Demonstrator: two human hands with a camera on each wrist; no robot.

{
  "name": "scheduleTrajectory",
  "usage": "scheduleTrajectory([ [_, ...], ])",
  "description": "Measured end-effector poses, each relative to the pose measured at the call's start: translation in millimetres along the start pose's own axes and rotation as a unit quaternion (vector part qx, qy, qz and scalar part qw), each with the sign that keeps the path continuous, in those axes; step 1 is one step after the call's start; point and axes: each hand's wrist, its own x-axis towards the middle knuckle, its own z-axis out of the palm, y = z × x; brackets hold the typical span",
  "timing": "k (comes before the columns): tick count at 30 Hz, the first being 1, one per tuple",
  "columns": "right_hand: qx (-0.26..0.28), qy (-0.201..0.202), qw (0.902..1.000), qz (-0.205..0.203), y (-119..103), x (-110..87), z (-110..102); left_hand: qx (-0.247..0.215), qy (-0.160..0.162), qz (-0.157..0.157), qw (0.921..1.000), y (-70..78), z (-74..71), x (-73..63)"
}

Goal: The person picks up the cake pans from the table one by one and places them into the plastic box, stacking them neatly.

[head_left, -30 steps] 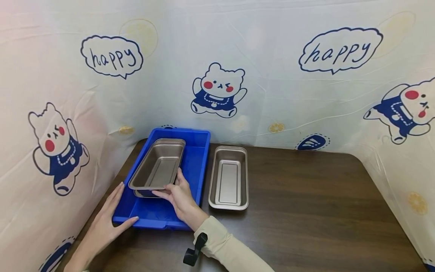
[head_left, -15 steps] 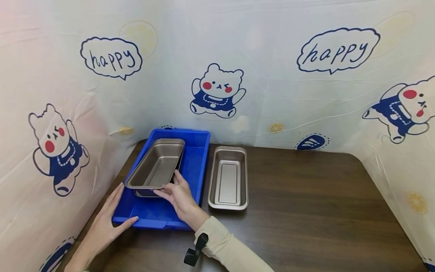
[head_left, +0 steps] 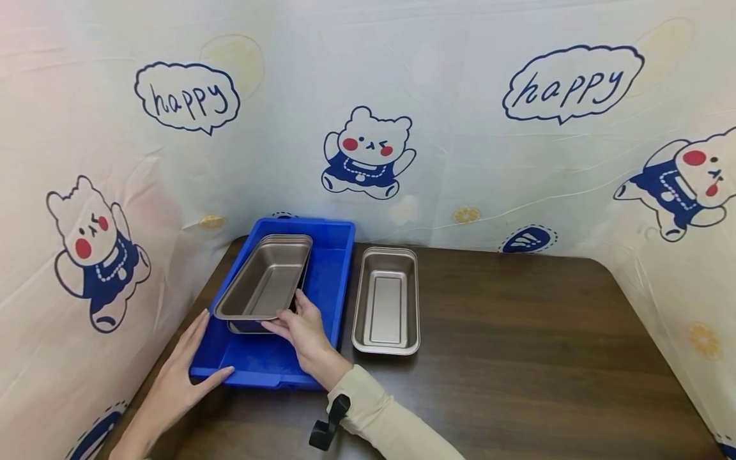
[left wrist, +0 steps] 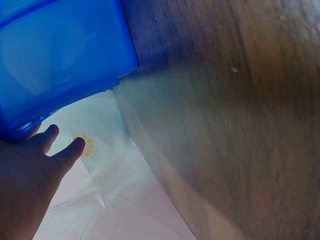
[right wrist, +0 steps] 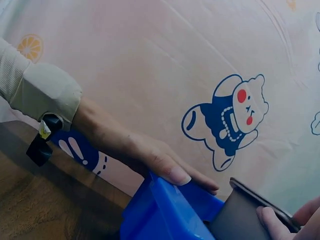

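Filling the upper frame, a pale curtain [head_left: 276, 166] is hung behind a brown table [head_left: 517, 358], on whose left part a blue tray [head_left: 330, 275] is set. A loose pan [head_left: 386, 306] is placed just right of the tray; inside it, left of centre, the upper pan [head_left: 270, 281] is held aslant over a lower pan [head_left: 247, 327], and whether the two are touching cannot be told. The tray's lower left corner is steadied by the left hand [head_left: 175, 377], its fingers straight and spread, nothing grasped. The upper pan's near right corner is pinched by the right hand [head_left: 307, 332], the grip closed down to the rim. Little has changed: over the last second the near end of the upper pan has been shifted slightly left, suggesting that its position is being finely adjusted. "Happy" can be read in two bubbles, upper left and upper right; no brand is legible on the pans.
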Motion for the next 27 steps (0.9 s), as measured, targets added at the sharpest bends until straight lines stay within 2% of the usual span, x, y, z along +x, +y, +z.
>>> scheduleTrajectory([
  [8,0.002,-0.013,0.9999,0.007,-4,4.2,-4,-0.003,-0.003,0.000,1.0000,0.7,0.2,0.1],
  [15,0.015,0.008,0.9998,-0.002,-4,2.8,-2,0.000,0.000,-0.003,1.0000,0.9,-0.7,1.9],
  [19,0.006,0.011,0.9999,-0.004,-2,4.9,-2,0.000,-0.001,-0.003,1.0000,0.7,-1.0,2.0],
  [27,-0.018,0.047,0.9987,0.000,5,11.8,-6,-0.007,0.002,0.001,1.0000,1.8,-0.9,1.7],
])
